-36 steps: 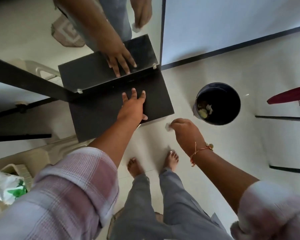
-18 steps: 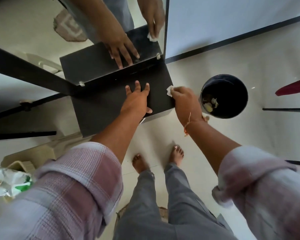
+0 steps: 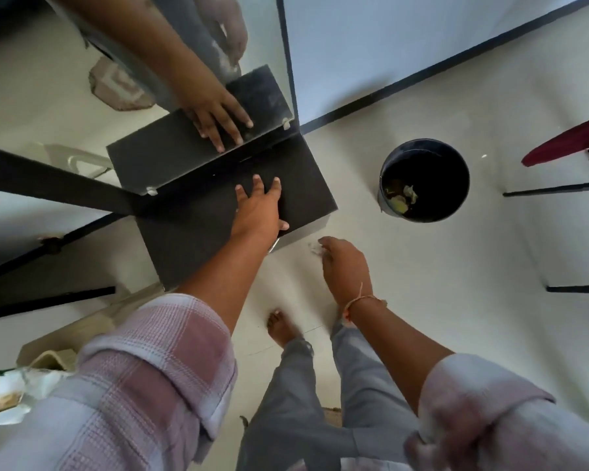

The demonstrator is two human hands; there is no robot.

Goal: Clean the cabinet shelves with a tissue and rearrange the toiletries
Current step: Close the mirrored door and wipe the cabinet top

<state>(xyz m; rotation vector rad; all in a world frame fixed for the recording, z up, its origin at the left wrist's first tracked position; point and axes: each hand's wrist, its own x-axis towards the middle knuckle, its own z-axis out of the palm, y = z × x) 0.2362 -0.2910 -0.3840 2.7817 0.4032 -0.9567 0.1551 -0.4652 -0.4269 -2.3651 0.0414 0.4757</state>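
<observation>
The left hand (image 3: 257,212) is lying flat, fingers spread, on the dark shelf (image 3: 191,232), bracing it. The right hand (image 3: 346,266) is pinching a crumpled tissue (image 3: 315,247) just off the shelf's near corner; wiping well probably means sweeping overlapping strokes outward, toward the bin (image 3: 383,198).

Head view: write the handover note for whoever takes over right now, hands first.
Left hand: flat, fingers straight, resting on the dark shelf.
Right hand: pinching a crumpled tissue, off the shelf's front corner, above the floor.
Black bin stands on the floor to the right, scraps inside.
Done: shelf bare of toiletries; whether wiping is complete cannot be told.
Left: finish wiping, probably bin the tissue, put toiletries back; none are in view.
</observation>
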